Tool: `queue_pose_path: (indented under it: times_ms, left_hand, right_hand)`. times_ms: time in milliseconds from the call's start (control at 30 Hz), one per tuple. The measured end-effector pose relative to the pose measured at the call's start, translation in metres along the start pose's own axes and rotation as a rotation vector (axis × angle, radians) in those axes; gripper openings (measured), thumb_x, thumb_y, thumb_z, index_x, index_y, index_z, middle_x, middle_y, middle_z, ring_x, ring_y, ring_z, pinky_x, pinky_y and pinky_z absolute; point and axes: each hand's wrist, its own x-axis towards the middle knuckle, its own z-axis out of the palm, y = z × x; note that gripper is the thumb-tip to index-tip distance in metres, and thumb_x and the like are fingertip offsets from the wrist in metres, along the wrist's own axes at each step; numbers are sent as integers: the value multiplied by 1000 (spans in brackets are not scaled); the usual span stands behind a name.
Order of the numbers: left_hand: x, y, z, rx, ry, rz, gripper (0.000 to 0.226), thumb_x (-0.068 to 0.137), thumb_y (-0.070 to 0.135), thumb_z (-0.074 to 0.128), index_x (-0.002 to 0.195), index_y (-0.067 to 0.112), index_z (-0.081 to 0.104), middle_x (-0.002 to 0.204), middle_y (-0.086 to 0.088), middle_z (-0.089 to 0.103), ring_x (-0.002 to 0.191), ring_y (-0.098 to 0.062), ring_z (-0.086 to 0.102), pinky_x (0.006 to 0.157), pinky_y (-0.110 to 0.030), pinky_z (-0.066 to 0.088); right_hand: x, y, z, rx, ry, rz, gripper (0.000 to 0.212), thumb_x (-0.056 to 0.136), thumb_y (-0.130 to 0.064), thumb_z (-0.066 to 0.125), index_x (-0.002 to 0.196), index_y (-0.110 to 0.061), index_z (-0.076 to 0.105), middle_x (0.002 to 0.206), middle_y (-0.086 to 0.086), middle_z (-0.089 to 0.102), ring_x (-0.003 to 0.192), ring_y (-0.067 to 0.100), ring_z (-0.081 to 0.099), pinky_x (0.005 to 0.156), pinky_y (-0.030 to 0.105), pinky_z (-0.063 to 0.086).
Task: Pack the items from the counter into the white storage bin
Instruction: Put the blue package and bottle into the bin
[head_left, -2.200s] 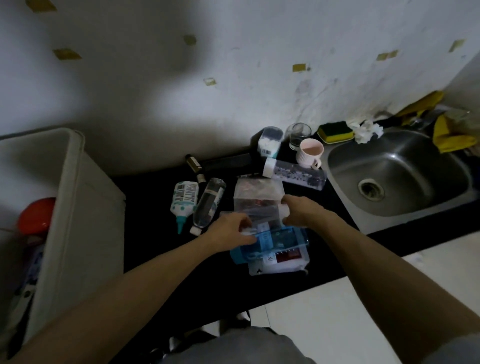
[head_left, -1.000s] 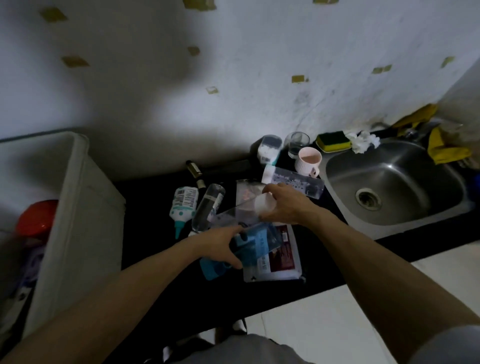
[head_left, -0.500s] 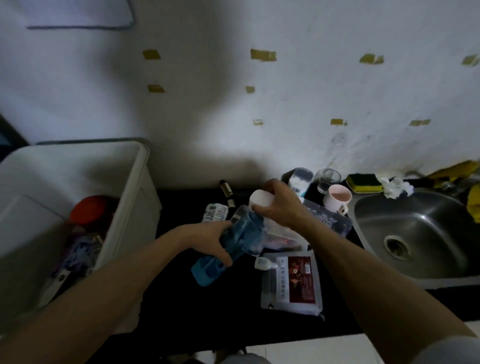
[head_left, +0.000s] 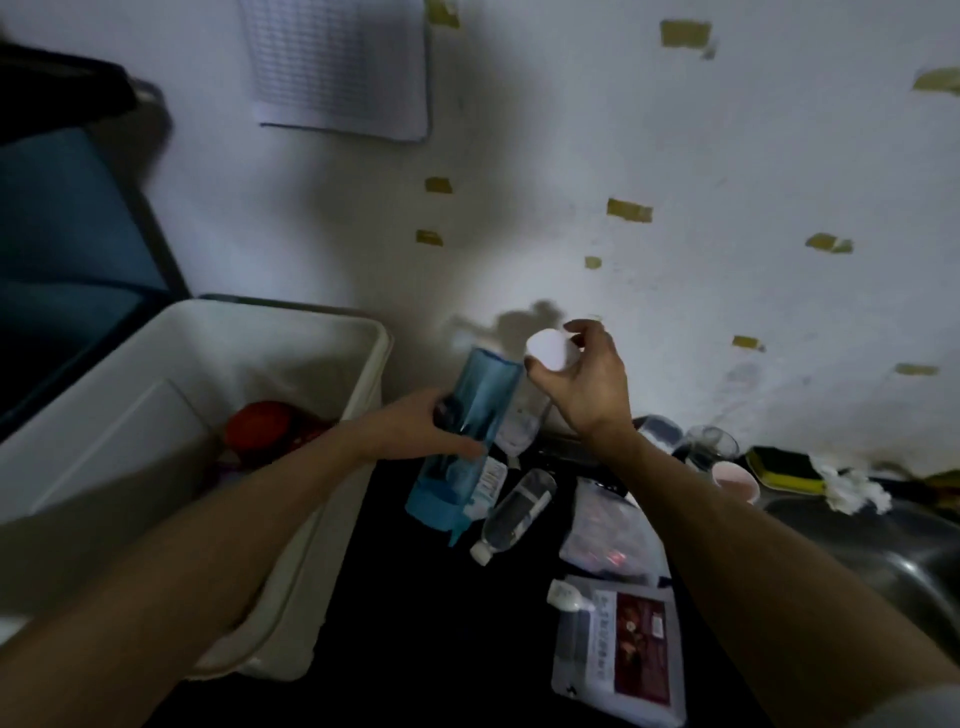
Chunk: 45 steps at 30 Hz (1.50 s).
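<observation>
White rectangular plastic storage bin (head_left: 291, 312) stands beside the left end of the black counter (head_left: 441, 649), with a red round object (head_left: 260, 423) among its contents. Both forearms reach forward above the counter, just right of the bin. The left hand (head_left: 415, 431) wraps the middle of a tall translucent blue plastic bottle (head_left: 483, 395), held near upright with its top leaning right. The right hand (head_left: 587, 384) curls thumb and fingers round the white round cap (head_left: 550, 351) of a clear plastic container (head_left: 519, 428) hanging behind the blue bottle.

Translucent blue bottle (head_left: 484, 397), white bin (head_left: 375, 358), black counter (head_left: 441, 629).
</observation>
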Motion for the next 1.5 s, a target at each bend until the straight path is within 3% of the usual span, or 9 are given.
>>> queue_pose_path:
  times_ms: [333, 467, 700, 867, 967, 1067, 1267, 1400, 1500]
  left_hand:
    - [-29, 5, -91, -247, 439, -35, 58, 74, 53, 77, 115, 16, 57, 102, -3, 68, 85, -15, 69, 66, -25, 57]
    - [-53, -20, -123, -286, 559, -41, 58, 76, 60, 72, 111, 15, 62, 99, -5, 70, 85, -18, 69, 75, -33, 59]
    - [-96, -80, -169, -327, 625, -112, 47, 81, 60, 66, 105, 20, 63, 98, -3, 71, 86, -19, 70, 81, -38, 59]
    - [-119, -130, -184, -272, 643, -210, 65, 74, 67, 68, 117, 20, 54, 106, 1, 64, 91, -16, 66, 81, -36, 57]
    - [-128, -156, -182, -234, 626, -281, 80, 70, 71, 68, 128, 19, 47, 117, -2, 60, 98, -17, 62, 86, -38, 56]
    - [-134, -179, -174, -196, 589, -309, 78, 78, 59, 70, 134, 12, 44, 123, -2, 57, 100, -17, 58, 84, -31, 50]
    - [-146, -231, -165, -82, 297, -334, 91, 64, 71, 70, 135, 19, 49, 127, -1, 60, 107, -16, 62, 91, -33, 53]
    - [-150, -241, -163, 20, 155, -258, 56, 82, 42, 74, 129, 19, 54, 123, -6, 63, 104, -14, 61, 88, -29, 50]
    - [-150, -255, -158, 88, 90, -294, 71, 65, 62, 77, 122, 24, 57, 120, -1, 65, 106, -16, 63, 94, -39, 53]
  right_hand:
    - [30, -115, 46, 194, 59, -148, 77, 74, -50, 77, 134, -24, 38, 122, 3, 61, 104, 19, 62, 88, 37, 55]
    - [29, -159, 68, 281, 95, -173, 81, 74, -55, 76, 137, -25, 35, 123, 2, 63, 104, 19, 63, 89, 37, 56]
    - [17, -213, 123, 325, 66, -199, 76, 75, -56, 75, 134, -26, 38, 119, 1, 64, 101, 18, 64, 88, 39, 56]
    - [-2, -232, 169, 231, 44, -241, 55, 77, -60, 71, 114, -22, 57, 112, -1, 65, 96, 16, 64, 82, 40, 57]
    - [-18, -232, 194, 188, 9, -248, 51, 79, -60, 69, 112, -23, 59, 110, -1, 66, 95, 16, 63, 80, 37, 58]
    - [-39, -228, 216, 120, -42, -250, 50, 81, -61, 67, 113, -24, 61, 109, -2, 66, 91, 13, 62, 78, 33, 57]
    - [-77, -201, 257, 98, -196, -161, 49, 78, -67, 65, 108, -29, 61, 97, -9, 66, 83, 5, 64, 71, 31, 60]
    - [-102, -187, 280, 71, -267, -48, 53, 75, -72, 60, 106, -29, 61, 100, -8, 64, 85, 7, 65, 72, 32, 60]
    - [-115, -182, 294, 108, -335, 72, 48, 77, -68, 63, 101, -27, 63, 96, -5, 66, 78, 5, 67, 62, 27, 60]
